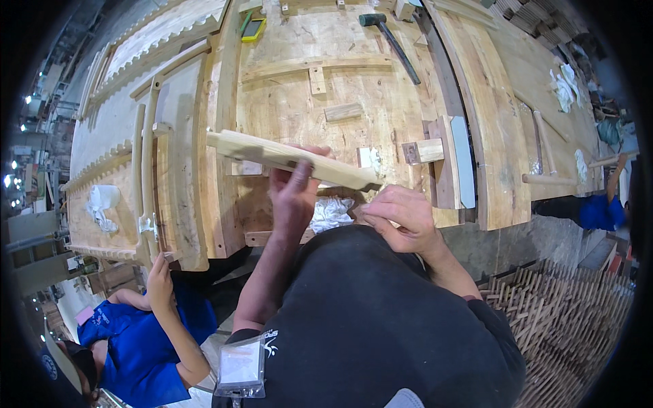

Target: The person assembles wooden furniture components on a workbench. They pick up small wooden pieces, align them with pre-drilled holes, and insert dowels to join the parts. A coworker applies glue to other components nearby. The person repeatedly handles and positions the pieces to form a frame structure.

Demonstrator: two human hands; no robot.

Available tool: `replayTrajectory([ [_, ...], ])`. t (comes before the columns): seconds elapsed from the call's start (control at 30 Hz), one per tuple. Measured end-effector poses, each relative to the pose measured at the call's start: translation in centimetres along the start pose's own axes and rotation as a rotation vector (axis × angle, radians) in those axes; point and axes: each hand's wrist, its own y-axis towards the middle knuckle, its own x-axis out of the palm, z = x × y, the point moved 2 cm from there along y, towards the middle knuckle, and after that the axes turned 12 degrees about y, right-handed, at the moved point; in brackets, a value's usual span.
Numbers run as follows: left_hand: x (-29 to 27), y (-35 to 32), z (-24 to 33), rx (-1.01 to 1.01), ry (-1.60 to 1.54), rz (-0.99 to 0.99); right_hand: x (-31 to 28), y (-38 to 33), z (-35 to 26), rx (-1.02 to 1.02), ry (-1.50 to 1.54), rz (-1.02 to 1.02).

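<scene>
Pale wooden rail (255, 149) is held over the workbench, slanting down to the right, with a tenon-like tip at its left end and a dark notch at its right end. My left hand (294, 194) is closed around its middle from below. Just below the right end is my right hand (403, 216), its fingers curled and pressed together; whatever they hold, if anything, is hidden. A crumpled white cloth (332, 213) lies on the bench between my hands, close to my body. Beyond the rail sits a small white patch or wad (371, 159).
On the workbench (286, 102) lie a black mallet (394, 47), a loose wood block (343, 112) and a yellow-edged object (254, 30). A block (423, 151) stands at the right. At left, a person in blue (143, 333) handles a wooden frame (146, 170). Stacked sticks (564, 319) fill the lower right.
</scene>
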Motion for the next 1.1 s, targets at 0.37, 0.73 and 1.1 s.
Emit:
replayTrajectory([
  [0.37, -3.4, 1.8, 0.6, -0.162, -0.607, 0.023, -0.1, -1.2, 0.0, 0.039, -0.004, 0.035],
  [0.73, -0.8, 1.1, -2.0, -0.261, -0.163, 0.261, 2.0, 2.6, 2.9, 0.117, -0.515, -0.002],
  [1.1, -5.8, -3.8, -6.4, -0.647, 0.334, -0.100, 1.3, -2.4, 18.0, 0.470, -0.591, -0.442],
])
